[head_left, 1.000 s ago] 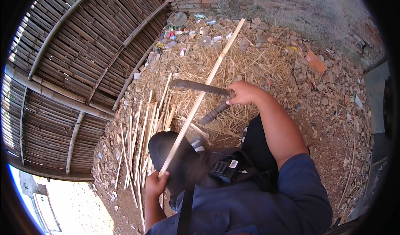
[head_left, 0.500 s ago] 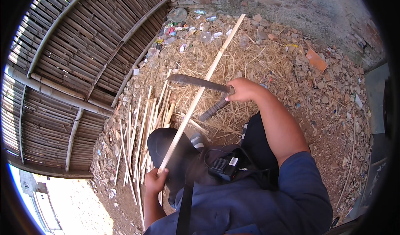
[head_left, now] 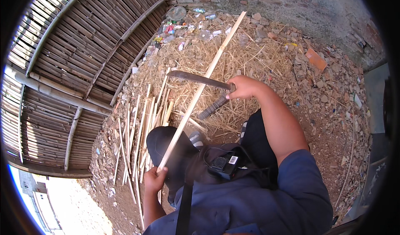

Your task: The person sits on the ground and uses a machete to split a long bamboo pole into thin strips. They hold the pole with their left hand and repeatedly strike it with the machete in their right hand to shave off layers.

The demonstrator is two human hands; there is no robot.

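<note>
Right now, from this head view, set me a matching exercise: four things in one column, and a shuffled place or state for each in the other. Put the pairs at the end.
Column one
1. left hand
2. right hand
3. orange slab
4. loose pale sticks

Column two
A. lying on the rubble, to the right of the straw
B. gripping the dark-bladed tool
C. lying on the ground, to the left of the straw
D. gripping the near end of the long pale strip

Pairs: 1-D, 2-B, 3-A, 4-C
</note>
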